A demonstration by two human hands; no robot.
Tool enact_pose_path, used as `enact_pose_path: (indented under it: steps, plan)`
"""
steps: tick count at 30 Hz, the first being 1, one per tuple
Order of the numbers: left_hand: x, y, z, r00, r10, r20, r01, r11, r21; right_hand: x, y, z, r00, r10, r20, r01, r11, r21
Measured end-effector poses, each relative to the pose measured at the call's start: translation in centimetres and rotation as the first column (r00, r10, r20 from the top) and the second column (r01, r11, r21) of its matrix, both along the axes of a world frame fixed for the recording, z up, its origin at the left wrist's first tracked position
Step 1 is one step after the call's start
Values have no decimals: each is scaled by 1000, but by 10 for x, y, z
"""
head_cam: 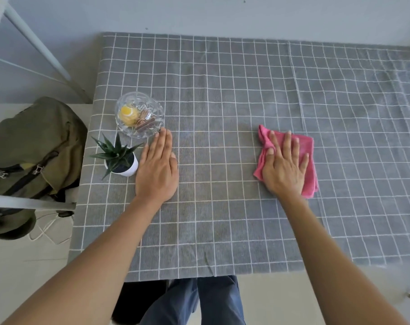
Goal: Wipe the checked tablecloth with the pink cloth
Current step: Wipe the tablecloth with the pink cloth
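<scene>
Wiping looks underway: right hand [284, 166], fingers flat, presses the pink cloth [303, 148] at three o'clock on the tablecloth [222, 90]; left hand [157, 167] rests flat, open; most seems left.

Landmark: glass bowl [139, 114], clear cut glass, upright.
Bowl contents: a yellow round item and brown sticks.
Potted plant [119, 158]: spiky green leaves in a white pot, just beside the bowl on its near-left side.
Backpack [32, 146]: olive green with dark straps, well left of the bowl.
White cable [49, 227]: on the floor, left of and nearer than the bowl.
</scene>
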State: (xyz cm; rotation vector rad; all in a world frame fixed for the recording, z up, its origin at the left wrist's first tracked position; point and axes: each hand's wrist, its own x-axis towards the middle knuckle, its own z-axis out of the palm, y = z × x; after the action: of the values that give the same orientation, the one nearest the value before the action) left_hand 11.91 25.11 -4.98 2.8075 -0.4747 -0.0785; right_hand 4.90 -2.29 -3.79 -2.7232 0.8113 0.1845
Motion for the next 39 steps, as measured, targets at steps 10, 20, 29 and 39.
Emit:
enact_pose_path:
  steps: [10,20,29,39]
  plan:
    - [2,0,-2,1000,-5,4,5,1000,19,-1,134,0,946,320,55,-324,941,94]
    - [-16,13,2,994,-95,-57,95,995,-2,-18,30,0,999,44,-13,-43,998,47]
    - [-80,66,4,987,-109,-116,113,993,35,-19,113,7,1000,17,24,-20,993,116]
    - [-84,73,5,996,-37,-84,41,998,48,-31,175,-1,919,391,50,-394,914,93]
